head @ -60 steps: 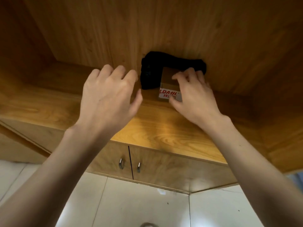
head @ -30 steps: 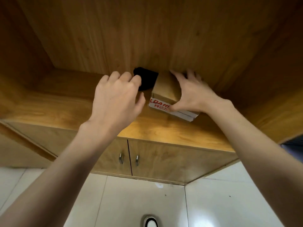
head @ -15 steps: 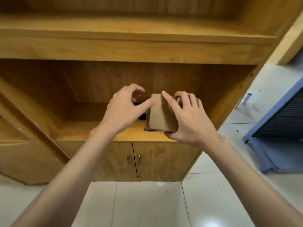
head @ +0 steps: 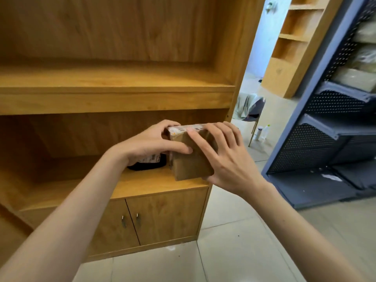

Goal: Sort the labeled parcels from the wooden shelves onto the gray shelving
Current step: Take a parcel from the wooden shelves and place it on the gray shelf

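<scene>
A small brown cardboard parcel point(head: 189, 163) with a label along its top edge is held up in front of the wooden shelves point(head: 114, 98), clear of the board. My left hand point(head: 150, 143) grips its left side, thumb across the front face. My right hand point(head: 225, 159) holds its right side, fingers spread over the front and top. Behind my left hand a black parcel point(head: 148, 165) with a white label lies on the lower wooden shelf, partly hidden. The gray shelving point(head: 333, 127) with perforated back panels stands to the right.
Pale bagged parcels point(head: 364, 64) sit on the upper gray shelves. Cabinet doors point(head: 142, 218) with metal handles close off the wooden unit's base. A chair point(head: 252, 110) and two bottles point(head: 262, 132) stand on the tiled floor beyond. Another wooden shelf unit point(head: 295, 37) is farther back.
My right hand lifted the cardboard parcel off the lower wooden shelf and my left hand joined it. My view rose and swung right, bringing the gray shelving into sight.
</scene>
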The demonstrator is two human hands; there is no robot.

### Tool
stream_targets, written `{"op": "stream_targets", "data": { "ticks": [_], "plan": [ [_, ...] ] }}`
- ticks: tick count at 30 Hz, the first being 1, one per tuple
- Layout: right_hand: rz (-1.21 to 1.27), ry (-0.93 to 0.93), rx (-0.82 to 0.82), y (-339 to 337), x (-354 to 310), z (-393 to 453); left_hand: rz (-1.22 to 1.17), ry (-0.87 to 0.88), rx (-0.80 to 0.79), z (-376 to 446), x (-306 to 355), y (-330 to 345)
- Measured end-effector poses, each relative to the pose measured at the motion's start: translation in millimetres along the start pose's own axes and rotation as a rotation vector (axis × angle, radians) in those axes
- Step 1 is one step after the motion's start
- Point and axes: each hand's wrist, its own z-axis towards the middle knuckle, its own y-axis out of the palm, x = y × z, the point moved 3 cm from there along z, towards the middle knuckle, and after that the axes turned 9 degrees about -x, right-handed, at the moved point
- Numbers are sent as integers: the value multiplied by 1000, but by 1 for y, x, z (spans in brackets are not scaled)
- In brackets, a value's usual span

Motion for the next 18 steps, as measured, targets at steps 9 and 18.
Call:
{"op": "stream_targets", "data": {
  "ticks": [9, 18],
  "plan": [
    [64, 316, -36, -28, 59, -36, 341, 181, 259, 14, 28, 13],
    [162, 471, -129, -43, 89, -45, 434, 287, 218, 14, 43, 19]
  ]
}}
